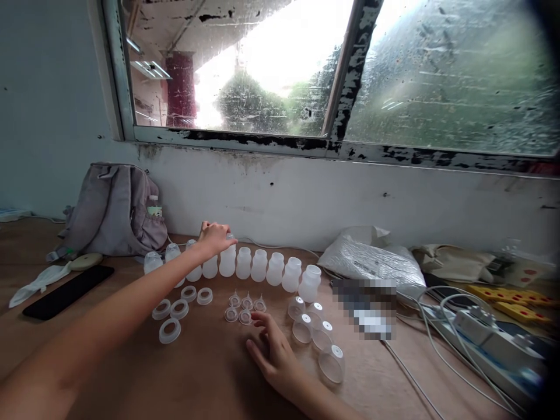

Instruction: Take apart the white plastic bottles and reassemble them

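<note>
A curved row of frosted white baby bottles (275,269) stands on the table; several at the left end carry clear tops. My left hand (214,238) reaches across to a bottle (227,263) mid-row, its fingers closed round a clear dome cap (230,236) at the bottle's mouth. My right hand (273,353) is open above the table, fingers apart and curved. Its index fingertip is beside a small group of clear silicone nipples (247,302). White screw rings (170,331) lie left of the nipples. Clear dome caps (331,364) lie to the right.
A grey backpack (111,210) leans on the wall at left, near a black flat case (67,291). At right are a silver plastic bag (371,262), a blurred-out device with a cable, a power strip (494,338) with chargers, and yellow pieces (520,303).
</note>
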`<state>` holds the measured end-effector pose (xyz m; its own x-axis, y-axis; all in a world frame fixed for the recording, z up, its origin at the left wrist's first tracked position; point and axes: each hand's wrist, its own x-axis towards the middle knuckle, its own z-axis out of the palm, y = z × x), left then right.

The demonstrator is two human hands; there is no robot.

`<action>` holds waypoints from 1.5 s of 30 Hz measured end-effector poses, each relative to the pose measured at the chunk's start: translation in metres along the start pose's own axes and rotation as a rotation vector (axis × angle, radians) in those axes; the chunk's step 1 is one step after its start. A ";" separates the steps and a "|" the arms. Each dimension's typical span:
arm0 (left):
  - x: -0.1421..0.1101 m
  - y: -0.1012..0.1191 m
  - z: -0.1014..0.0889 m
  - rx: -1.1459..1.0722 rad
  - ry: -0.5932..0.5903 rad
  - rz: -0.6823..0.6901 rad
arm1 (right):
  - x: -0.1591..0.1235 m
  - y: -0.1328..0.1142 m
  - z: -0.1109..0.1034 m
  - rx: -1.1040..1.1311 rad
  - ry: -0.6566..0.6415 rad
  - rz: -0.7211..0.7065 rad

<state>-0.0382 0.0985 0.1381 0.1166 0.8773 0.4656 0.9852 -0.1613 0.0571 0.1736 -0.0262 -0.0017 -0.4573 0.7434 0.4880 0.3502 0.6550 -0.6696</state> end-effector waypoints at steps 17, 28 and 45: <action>-0.009 -0.007 0.027 0.104 0.029 0.027 | 0.004 0.011 -0.001 0.024 0.027 0.020; -0.120 -0.027 0.000 -0.043 -0.088 0.226 | 0.006 0.013 -0.006 -0.084 -0.038 -0.042; -0.210 -0.061 0.006 -0.246 -0.139 0.251 | 0.002 0.016 -0.001 -0.323 -0.166 -0.090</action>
<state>-0.1217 -0.0732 0.0311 0.3830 0.8472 0.3683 0.8665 -0.4676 0.1746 0.1788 -0.0137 -0.0112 -0.6148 0.6665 0.4217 0.5303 0.7451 -0.4045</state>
